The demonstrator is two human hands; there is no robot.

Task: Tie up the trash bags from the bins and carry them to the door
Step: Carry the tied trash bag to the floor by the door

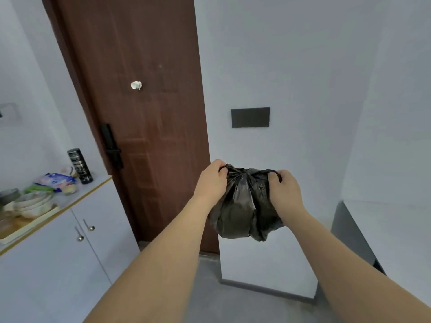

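Both hands, left hand (pixel 211 180) and right hand (pixel 285 190), are pinching the trash bag's (pixel 245 206) ears (knot probably unfinished); the bag is hanging between them, the door (pixel 144 113) ahead-left.

To my left a white cabinet (pixel 70 257) runs along the wall, its two doors fitted with small round metal knobs (pixel 85 232). On its top sits a shallow cream tray (pixel 28 226) holding a stack of pale bowls (pixel 32 203). Just beyond them lie a blue-and-white packet (pixel 57 179) and a green one (pixel 38 189), and a dark patterned flask (pixel 80 166) stands upright near the far corner. On the white wall ahead of me a black rectangular panel (pixel 250 117) is mounted. At my right I see a grey-sided unit (pixel 349 231) with a white top. The floor (pixel 210 299) is grey.
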